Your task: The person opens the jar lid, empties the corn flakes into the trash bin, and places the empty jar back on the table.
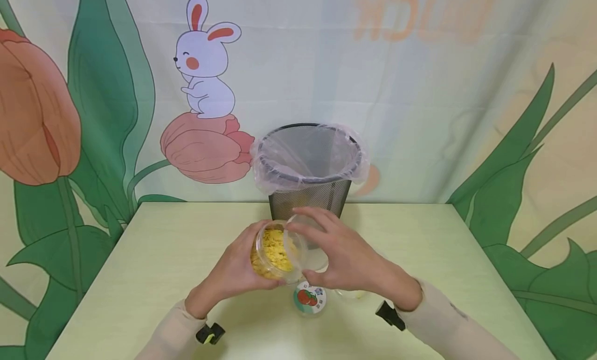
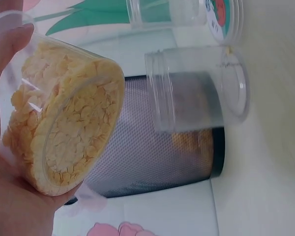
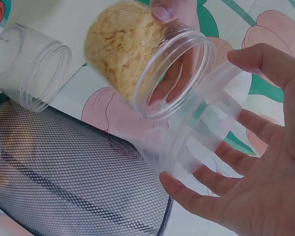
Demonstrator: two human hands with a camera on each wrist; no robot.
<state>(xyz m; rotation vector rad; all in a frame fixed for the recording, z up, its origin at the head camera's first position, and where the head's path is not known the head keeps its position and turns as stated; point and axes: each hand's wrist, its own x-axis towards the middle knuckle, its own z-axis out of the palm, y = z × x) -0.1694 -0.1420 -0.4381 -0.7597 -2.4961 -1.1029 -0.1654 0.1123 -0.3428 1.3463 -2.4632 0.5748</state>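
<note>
A clear plastic jar (image 1: 275,254) of yellow flakes is tilted in my left hand (image 1: 238,264), whose fingers and thumb wrap its side. Flakes fill most of the jar (image 2: 76,125), seen from its base in the left wrist view. My right hand (image 1: 350,256) holds a translucent round lid (image 3: 206,120) by its edge, thumb on one side and fingers spread on the other. In the right wrist view the lid is close beside the jar's open mouth (image 3: 177,73); whether they touch I cannot tell.
Behind the hands stands a black mesh wastebasket (image 1: 305,199) lined with a thin pink bag (image 1: 275,178). A tomato-printed lid (image 1: 310,298) tops a jar on the table (image 1: 196,230). An uncovered clear jar (image 2: 196,88) stands nearby. A patterned curtain (image 1: 298,65) hangs behind.
</note>
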